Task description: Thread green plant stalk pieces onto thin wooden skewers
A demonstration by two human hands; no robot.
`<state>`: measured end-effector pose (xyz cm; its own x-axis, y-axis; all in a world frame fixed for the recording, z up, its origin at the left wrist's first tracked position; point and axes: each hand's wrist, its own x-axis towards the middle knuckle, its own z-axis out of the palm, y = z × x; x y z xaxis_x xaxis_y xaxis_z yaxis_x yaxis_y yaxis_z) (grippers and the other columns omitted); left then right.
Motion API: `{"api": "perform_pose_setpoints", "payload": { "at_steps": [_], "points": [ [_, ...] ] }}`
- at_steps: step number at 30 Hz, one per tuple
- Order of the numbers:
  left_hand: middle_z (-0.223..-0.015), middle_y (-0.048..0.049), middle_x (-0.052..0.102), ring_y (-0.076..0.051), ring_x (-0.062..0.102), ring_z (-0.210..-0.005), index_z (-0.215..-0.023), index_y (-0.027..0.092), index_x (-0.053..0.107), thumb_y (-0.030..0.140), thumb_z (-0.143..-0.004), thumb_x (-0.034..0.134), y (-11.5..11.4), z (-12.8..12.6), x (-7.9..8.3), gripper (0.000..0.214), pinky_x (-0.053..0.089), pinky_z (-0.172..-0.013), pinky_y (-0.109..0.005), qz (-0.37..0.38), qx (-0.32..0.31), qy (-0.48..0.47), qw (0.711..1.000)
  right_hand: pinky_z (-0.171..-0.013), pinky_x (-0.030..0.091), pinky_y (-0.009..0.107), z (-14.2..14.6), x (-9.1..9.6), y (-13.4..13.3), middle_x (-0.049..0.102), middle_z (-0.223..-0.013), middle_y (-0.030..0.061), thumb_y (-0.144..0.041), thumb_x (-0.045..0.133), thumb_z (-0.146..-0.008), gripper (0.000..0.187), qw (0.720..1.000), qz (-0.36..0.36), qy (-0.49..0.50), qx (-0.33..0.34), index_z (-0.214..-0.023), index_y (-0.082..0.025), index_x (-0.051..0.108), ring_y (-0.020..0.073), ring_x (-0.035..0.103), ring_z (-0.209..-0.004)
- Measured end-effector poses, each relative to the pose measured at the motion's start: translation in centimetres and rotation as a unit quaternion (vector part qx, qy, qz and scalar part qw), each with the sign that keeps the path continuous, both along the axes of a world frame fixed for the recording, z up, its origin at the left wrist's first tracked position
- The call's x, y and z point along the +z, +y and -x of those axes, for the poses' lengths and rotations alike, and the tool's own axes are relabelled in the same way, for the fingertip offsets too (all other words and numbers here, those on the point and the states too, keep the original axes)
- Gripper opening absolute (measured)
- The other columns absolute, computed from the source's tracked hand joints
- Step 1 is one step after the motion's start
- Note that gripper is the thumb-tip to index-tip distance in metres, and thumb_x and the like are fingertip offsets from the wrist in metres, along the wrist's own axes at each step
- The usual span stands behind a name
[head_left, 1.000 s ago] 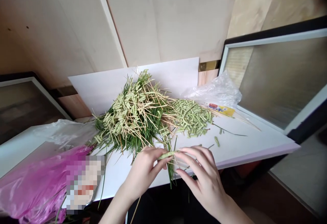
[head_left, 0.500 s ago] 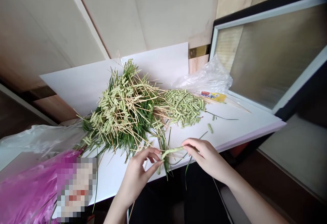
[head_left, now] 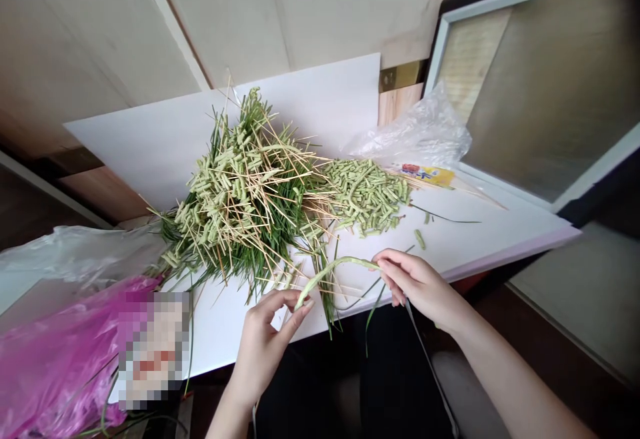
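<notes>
Green stalk [head_left: 334, 266] arcs, lifted clear of the table [head_left: 480, 242], pinched in the right hand's [head_left: 415, 283] clenched grip; the left hand's [head_left: 267, 339] grip at its lower end is unclear, beside the skewered heap [head_left: 240, 192].

The right hand [head_left: 417, 285] pinches one end of a bent green stem [head_left: 333, 264], and the left hand [head_left: 265, 352] is open just beside its other end. Behind them lies a big pile of green stems and thin wooden sticks [head_left: 240, 192] on a white board [head_left: 475, 239].
</notes>
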<state>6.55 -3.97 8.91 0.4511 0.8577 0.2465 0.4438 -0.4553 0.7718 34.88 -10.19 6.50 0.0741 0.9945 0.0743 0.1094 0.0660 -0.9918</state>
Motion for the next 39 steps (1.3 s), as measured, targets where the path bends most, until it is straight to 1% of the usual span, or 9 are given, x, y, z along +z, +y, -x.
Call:
{"api": "perform_pose_setpoints", "payload": {
  "at_steps": [4,9,12,16,22,26,32,36,39],
  "points": [
    [-0.083,-0.0030,0.076,-0.021,0.066,-0.078,-0.094,0.023,0.076,0.031,-0.096,0.069,-0.6,-0.1,0.9,0.011,0.047,-0.077,-0.033,-0.163,-0.035,0.039,0.985,-0.063,0.050,0.026,-0.8,0.5,-0.4,0.056,-0.076,-0.0025,-0.048,0.050,-0.107,0.033,0.997,0.028,-0.048,0.051,-0.106,-0.018,0.064,0.0129,0.057,-0.062],
    [-0.091,-0.0041,0.077,-0.020,0.064,-0.081,-0.111,0.021,0.071,0.019,-0.103,0.057,-1.8,-1.3,3.2,0.016,0.043,-0.080,-0.036,-0.333,-0.134,0.119,0.926,-0.060,0.044,0.022,0.8,2.4,-2.0,0.057,-0.069,-0.0023,-0.045,0.050,-0.108,0.034,0.978,0.042,-0.071,0.192,-0.106,-0.018,0.070,0.0127,0.056,-0.064],
    [-0.092,-0.0059,0.077,-0.021,0.064,-0.082,-0.111,0.017,0.069,0.019,-0.105,0.052,-2.4,-2.0,4.4,0.018,0.043,-0.078,-0.037,-0.379,-0.175,0.145,0.897,-0.054,0.041,0.019,2.6,3.4,-2.8,0.048,-0.064,-0.0037,-0.040,0.047,-0.109,0.038,0.961,0.060,-0.053,0.264,-0.088,-0.017,0.069,0.0101,0.051,-0.057],
    [-0.089,-0.0051,0.077,-0.021,0.064,-0.081,-0.115,0.015,0.068,0.016,-0.107,0.044,-2.9,-2.0,5.2,0.025,0.044,-0.076,-0.037,-0.410,-0.213,0.165,0.871,-0.046,0.034,0.016,4.0,3.5,-3.1,0.051,-0.070,-0.0019,-0.042,0.046,-0.109,0.043,0.952,0.076,-0.014,0.296,-0.081,-0.016,0.065,0.0073,0.046,-0.051],
    [-0.078,-0.0024,0.071,-0.019,0.061,-0.076,-0.105,0.013,0.067,0.015,-0.105,0.049,-3.2,-1.4,4.4,0.018,0.040,-0.076,-0.036,-0.393,-0.219,0.172,0.876,-0.046,0.031,0.018,4.0,3.1,-2.6,0.052,-0.068,-0.0028,-0.038,0.047,-0.109,0.041,0.950,0.073,-0.023,0.303,-0.079,-0.017,0.064,0.0072,0.042,-0.049],
    [-0.076,-0.0015,0.069,-0.018,0.057,-0.069,-0.102,0.017,0.068,0.017,-0.105,0.049,-3.3,-1.0,3.8,0.018,0.040,-0.072,-0.035,-0.297,-0.244,0.165,0.908,-0.055,0.035,0.020,4.5,3.0,-2.2,0.056,-0.066,-0.0046,-0.018,0.052,-0.103,0.033,0.955,0.014,-0.076,0.286,-0.072,-0.018,0.063,0.0087,0.048,-0.056],
    [-0.066,-0.0015,0.068,-0.019,0.058,-0.067,-0.092,0.024,0.075,0.029,-0.106,0.049,-3.5,0.2,3.1,0.029,0.044,-0.074,-0.033,0.001,-0.253,0.146,0.956,-0.062,0.039,0.023,5.8,2.1,-1.9,0.061,-0.064,-0.0046,-0.007,0.059,-0.096,0.031,0.951,-0.042,-0.124,0.281,-0.068,-0.017,0.065,0.0110,0.055,-0.059],
    [-0.059,-0.0020,0.064,-0.018,0.059,-0.067,-0.080,0.021,0.076,0.046,-0.104,0.052,-3.1,1.1,2.4,0.042,0.043,-0.074,-0.031,0.228,-0.235,0.114,0.938,-0.065,0.043,0.023,6.1,1.3,-1.8,0.066,-0.065,-0.0036,-0.010,0.061,-0.098,0.029,0.944,-0.100,-0.143,0.282,-0.072,-0.017,0.070,0.0120,0.060,-0.061],
    [-0.056,-0.0004,0.057,-0.013,0.051,-0.056,-0.075,0.017,0.076,0.053,-0.097,0.060,-2.8,1.3,1.9,0.045,0.038,-0.062,-0.028,0.389,-0.225,0.068,0.891,-0.058,0.040,0.025,6.4,1.1,-1.9,0.065,-0.062,-0.0038,-0.019,0.062,-0.102,0.030,0.927,-0.179,-0.208,0.255,-0.073,-0.019,0.071,0.0128,0.057,-0.057]
  ]
}}
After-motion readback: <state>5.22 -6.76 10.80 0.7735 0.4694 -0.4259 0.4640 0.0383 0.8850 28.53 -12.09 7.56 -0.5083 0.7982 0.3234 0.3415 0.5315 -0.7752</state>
